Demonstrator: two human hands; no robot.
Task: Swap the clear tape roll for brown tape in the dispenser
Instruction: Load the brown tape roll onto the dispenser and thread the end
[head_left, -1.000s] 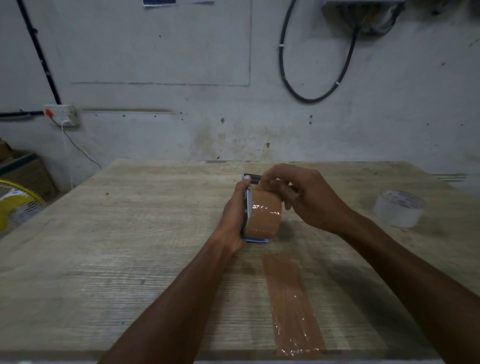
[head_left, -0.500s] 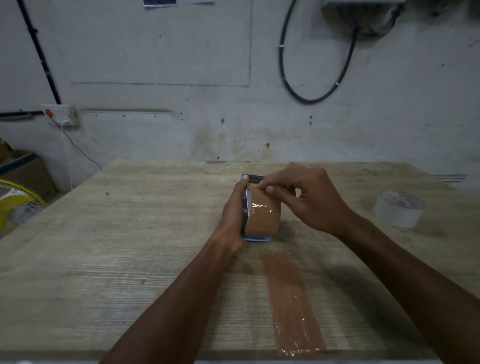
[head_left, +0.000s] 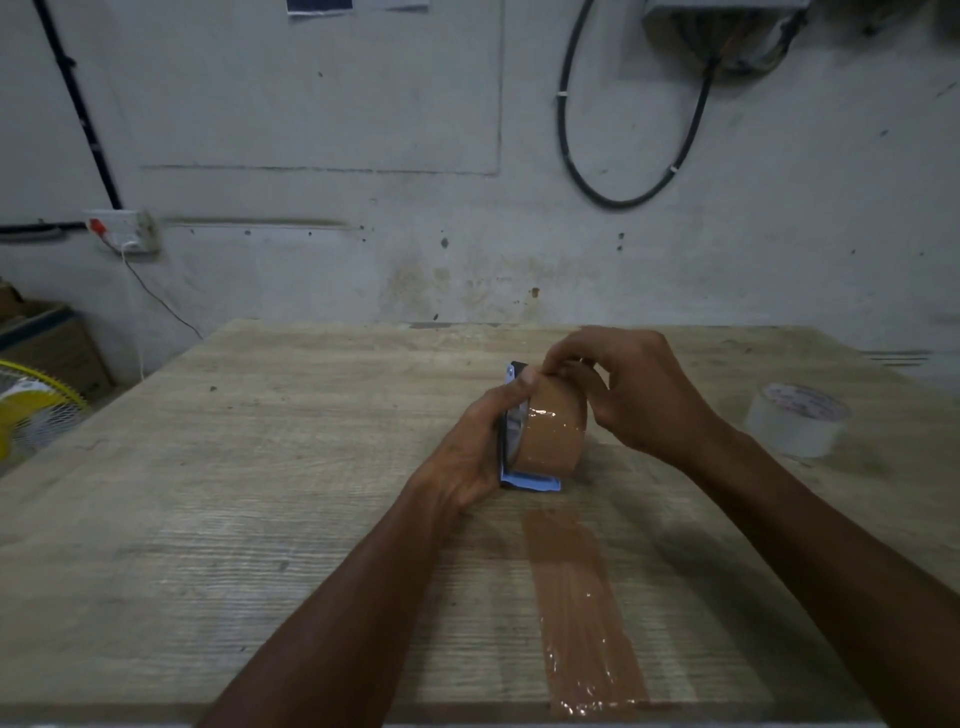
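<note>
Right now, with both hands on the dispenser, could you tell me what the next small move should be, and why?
Probably pull the tape's free end forward toward the cutter. The brown tape roll already sits in the blue dispenser, which the left hand steadies, while the right hand pinches at the top of the roll. The clear tape roll lies aside on the table.

a pale, grainy wooden table (head_left: 260, 519) fills the lower view. a long strip of glossy brown tape (head_left: 582, 608) is stuck flat on its top, running to the near edge. a clear tape roll with a white core (head_left: 795, 418) lies flat near the right edge, well apart from the strip. the blue tape dispenser's base (head_left: 530, 482) sits at the table's middle.
</note>
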